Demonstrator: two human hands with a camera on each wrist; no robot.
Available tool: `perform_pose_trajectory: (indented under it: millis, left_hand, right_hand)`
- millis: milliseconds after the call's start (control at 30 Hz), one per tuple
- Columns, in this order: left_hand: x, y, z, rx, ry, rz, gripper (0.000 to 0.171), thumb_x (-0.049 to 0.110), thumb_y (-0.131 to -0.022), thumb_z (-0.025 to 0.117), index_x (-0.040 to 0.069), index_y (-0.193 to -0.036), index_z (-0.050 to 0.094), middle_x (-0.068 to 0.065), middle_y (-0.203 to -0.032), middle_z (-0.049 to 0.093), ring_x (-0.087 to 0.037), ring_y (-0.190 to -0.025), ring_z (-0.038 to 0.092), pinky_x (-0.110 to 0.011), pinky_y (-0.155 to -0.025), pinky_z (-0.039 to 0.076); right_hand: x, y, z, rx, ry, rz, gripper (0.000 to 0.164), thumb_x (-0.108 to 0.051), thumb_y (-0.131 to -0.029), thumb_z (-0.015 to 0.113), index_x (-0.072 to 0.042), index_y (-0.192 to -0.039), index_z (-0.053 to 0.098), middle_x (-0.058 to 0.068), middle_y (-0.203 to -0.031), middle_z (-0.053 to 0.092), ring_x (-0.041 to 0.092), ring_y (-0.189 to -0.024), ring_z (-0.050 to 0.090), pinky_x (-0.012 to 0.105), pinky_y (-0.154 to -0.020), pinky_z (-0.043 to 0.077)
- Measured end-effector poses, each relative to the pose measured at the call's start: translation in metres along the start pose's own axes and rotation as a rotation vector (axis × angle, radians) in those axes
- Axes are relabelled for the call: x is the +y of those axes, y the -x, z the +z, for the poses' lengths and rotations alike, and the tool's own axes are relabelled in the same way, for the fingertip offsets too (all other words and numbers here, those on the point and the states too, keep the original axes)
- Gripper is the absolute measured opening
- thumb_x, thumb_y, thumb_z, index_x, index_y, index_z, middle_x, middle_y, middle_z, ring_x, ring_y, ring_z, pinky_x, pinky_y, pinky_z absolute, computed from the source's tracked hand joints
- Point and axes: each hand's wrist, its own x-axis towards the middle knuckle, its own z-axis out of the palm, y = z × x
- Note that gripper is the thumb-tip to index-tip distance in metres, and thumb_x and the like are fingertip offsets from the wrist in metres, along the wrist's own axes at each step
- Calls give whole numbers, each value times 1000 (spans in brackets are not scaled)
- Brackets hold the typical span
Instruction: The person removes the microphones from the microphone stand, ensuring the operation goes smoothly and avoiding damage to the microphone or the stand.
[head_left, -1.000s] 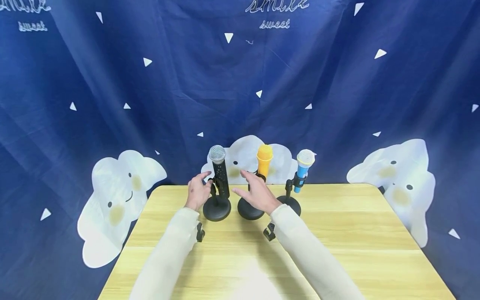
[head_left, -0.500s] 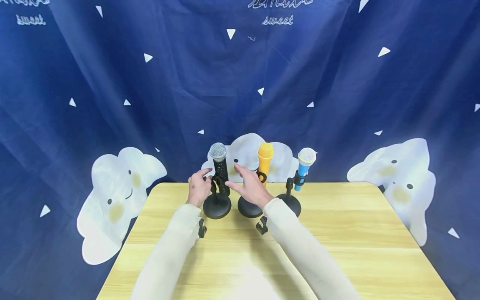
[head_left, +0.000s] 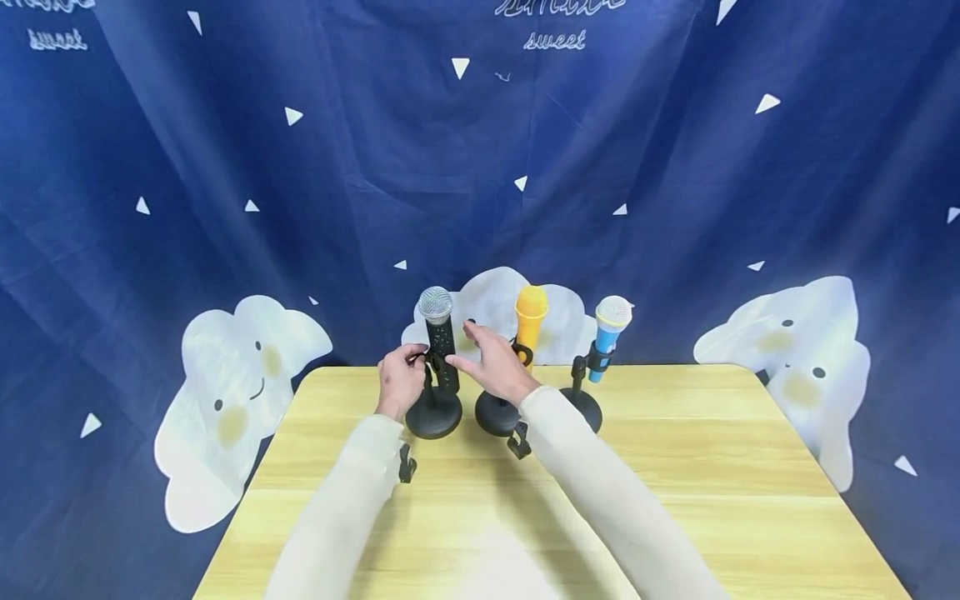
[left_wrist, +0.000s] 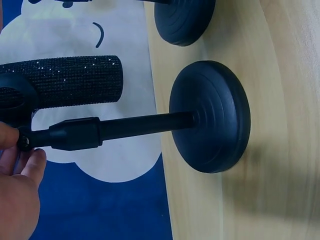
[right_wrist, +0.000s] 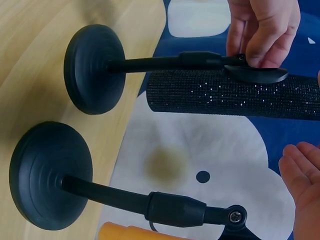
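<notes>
At the far edge of a pale wooden worktop [head_left: 675, 467], a person's left hand [head_left: 400, 383] pinches the joint [left_wrist: 25, 139] at the top of the leftmost stand [head_left: 435, 417], thumb and fingers closed around the spot where the stem meets a black clip [right_wrist: 257, 76]. The clip cradles a black microphone [head_left: 444, 350] with a silver mesh head and a sparkling body, which stands nearly upright just to the right of and beyond those fingers, its lower end hanging free of the stand's round base.

The right hand [head_left: 498, 368] reaches in from the right, thumb and fingers spread wide around nothing, the microphone's body just beyond the fingertips on the left; whether any of them touch it cannot be told.

Partly behind the right hand, a yellow microphone [head_left: 530, 317] rises from the middle stand [head_left: 493, 417]. Farther right, a blue microphone [head_left: 604, 343] with a white head leans to the right in the clip of a third stand [head_left: 587, 410], well apart from the left hand. Cream sleeves [head_left: 341, 504] cover both arms. Behind the row hangs a dark blue curtain [head_left: 375, 150] printed with white triangles and smiling clouds.
</notes>
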Motion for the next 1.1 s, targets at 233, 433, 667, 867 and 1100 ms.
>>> perform_pose_trajectory:
  millis: [233, 433, 667, 867, 1100]
  left_hand:
    - [-3, 0, 0, 17, 9, 11, 17, -1, -91, 65, 2, -102, 77, -13, -101, 75, -30, -98, 71, -43, -90, 55]
    - [-6, -1, -1, -23, 30, 0, 18, 2, -92, 65, 4, -105, 78, -13, -102, 75, -27, -90, 72, -41, -82, 57]
    - [-11, -2, -3, -86, 53, 10, 18, 3, -92, 68, 3, -108, 77, -13, -105, 75, -26, -97, 72, -40, -83, 58]
    - [-14, -4, -6, -98, 46, 41, 17, 2, -89, 73, 2, -105, 77, -13, -103, 75, -26, -98, 72, -41, -87, 57]
    - [-14, -6, -9, -89, 8, 85, 13, 2, -88, 74, 2, -99, 79, -14, -102, 75, -28, -96, 72, -42, -87, 57]
  right_hand:
    - [-7, -12, 0, 13, -49, 4, 72, -38, -94, 70, 0, -149, 42, 18, -141, 56, 33, -124, 58, 39, -105, 47]
    - [-9, -17, 1, 26, -114, 25, 72, -34, -94, 72, 1, -149, 42, 20, -139, 56, 36, -122, 59, 41, -104, 48]
    - [-11, -21, 7, 51, -162, 17, 59, -26, -93, 74, -2, -142, 52, 16, -135, 60, 28, -124, 58, 36, -104, 48]
    - [-14, -25, 11, 47, -168, 11, 47, -26, -93, 74, -9, -134, 59, 8, -127, 66, 22, -120, 61, 36, -103, 49]
    - [-16, -30, 14, 66, -147, 33, 46, -34, -91, 75, -9, -127, 62, 7, -121, 69, 23, -116, 64, 36, -100, 51]
